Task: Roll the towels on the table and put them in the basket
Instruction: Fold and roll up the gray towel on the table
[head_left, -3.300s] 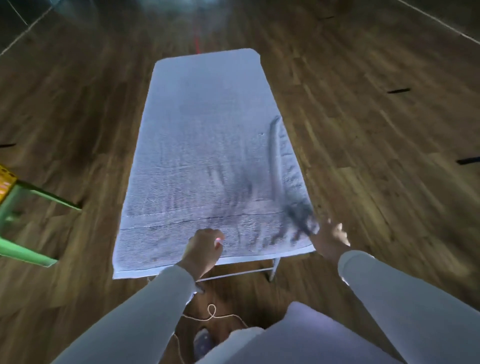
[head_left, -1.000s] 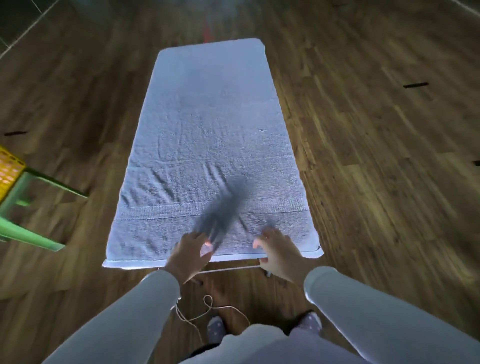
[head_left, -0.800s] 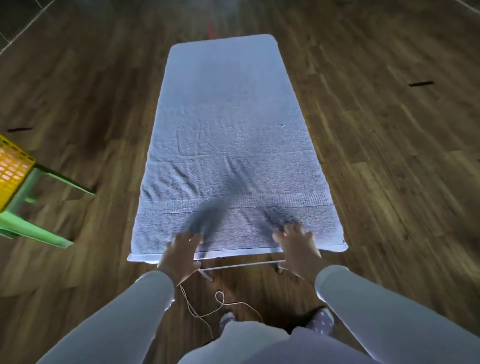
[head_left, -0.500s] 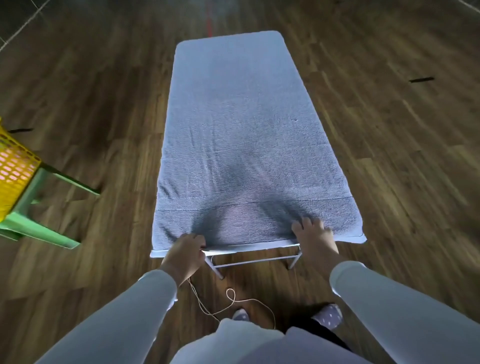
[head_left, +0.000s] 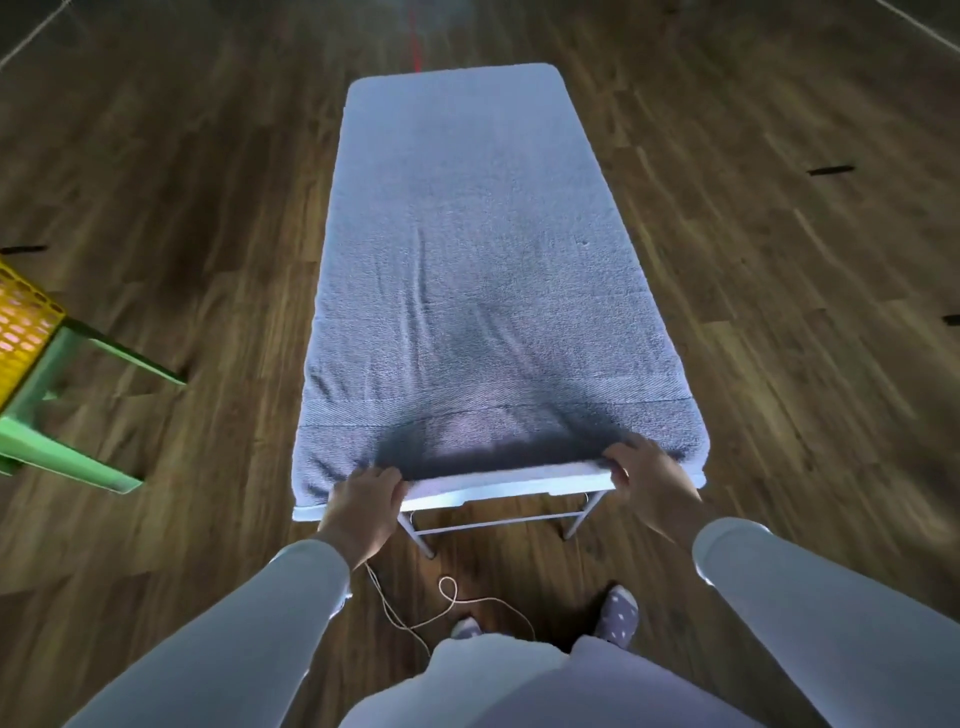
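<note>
**Near hem pinched, roll not yet begun**

The towel (head_left: 483, 260) is spread flat along the whole surface (head_left: 493, 491) and runs away from both grips. The basket (head_left: 23, 322) is seen well off to the left of the left grip (head_left: 363, 501), on a green stool (head_left: 67, 405). The towel's near hem is pinched by the left grip and the right grip (head_left: 649, 480), with fingers curled over the edge. A crooked, cone-shaped roll could result if one grip is turned faster than the other. A slack first turn could let the roll unwind. The cord (head_left: 447, 597) on the floor behind the grips could be snagged by a foot.
</note>
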